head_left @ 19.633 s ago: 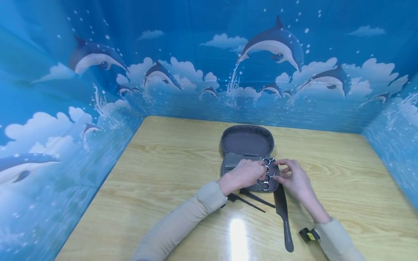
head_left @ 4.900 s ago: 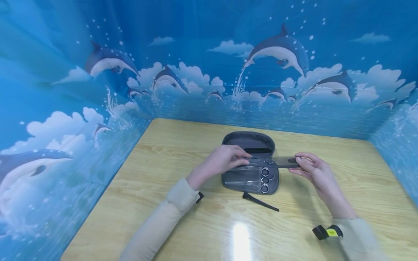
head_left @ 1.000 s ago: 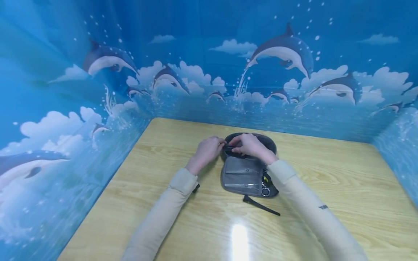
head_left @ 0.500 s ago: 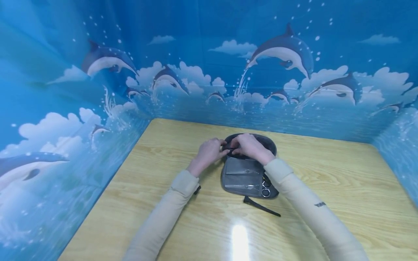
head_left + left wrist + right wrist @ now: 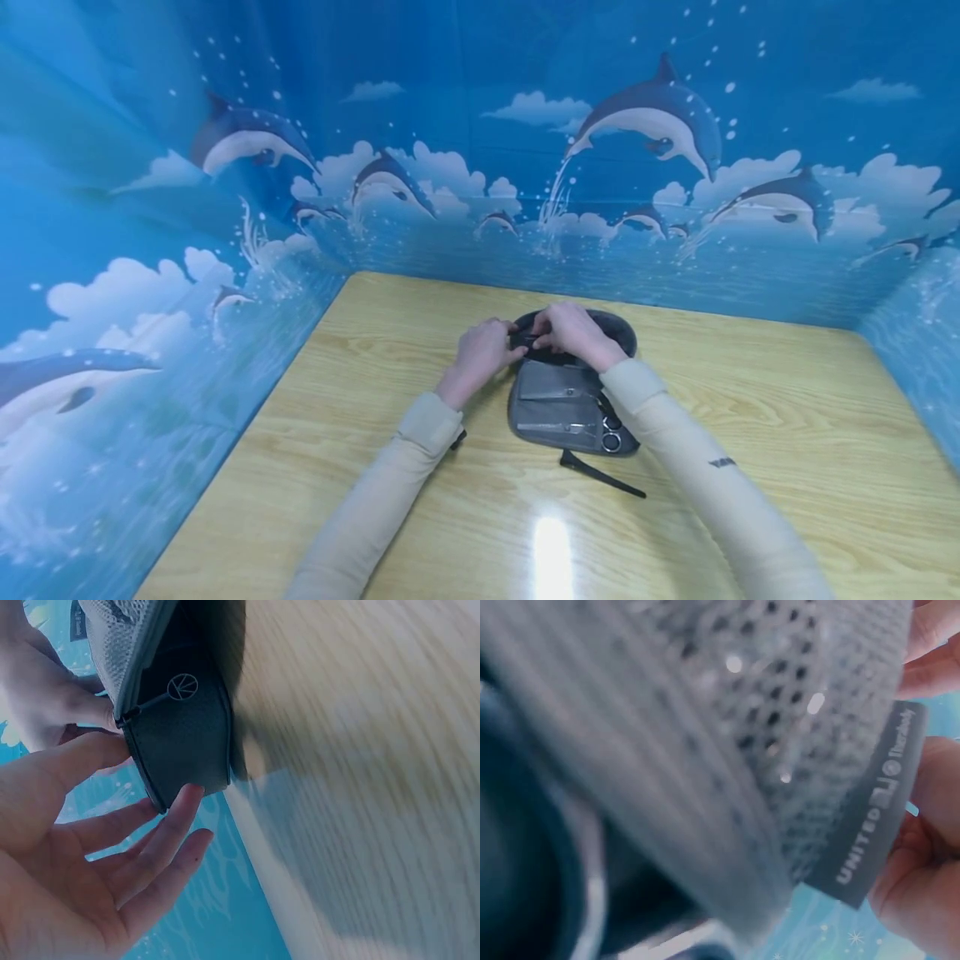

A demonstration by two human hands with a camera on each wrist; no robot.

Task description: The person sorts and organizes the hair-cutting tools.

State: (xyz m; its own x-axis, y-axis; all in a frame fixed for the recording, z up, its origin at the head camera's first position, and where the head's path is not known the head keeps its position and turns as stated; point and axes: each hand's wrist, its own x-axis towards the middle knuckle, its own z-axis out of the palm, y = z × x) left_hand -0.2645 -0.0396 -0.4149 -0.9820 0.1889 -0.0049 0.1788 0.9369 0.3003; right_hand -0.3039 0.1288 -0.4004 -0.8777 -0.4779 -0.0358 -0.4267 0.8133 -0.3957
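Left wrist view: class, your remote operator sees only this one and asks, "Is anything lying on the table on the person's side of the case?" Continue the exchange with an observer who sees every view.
Observer: Yes, the head view shows a slim black tool on the table, close to the case.
Operator: Does any metal show at the case?
Observer: Silver rings show at its right side, as the person sits.
Operator: I see a small tag. What does it say?
Observer: In the right wrist view, the tag reads "UNITED".
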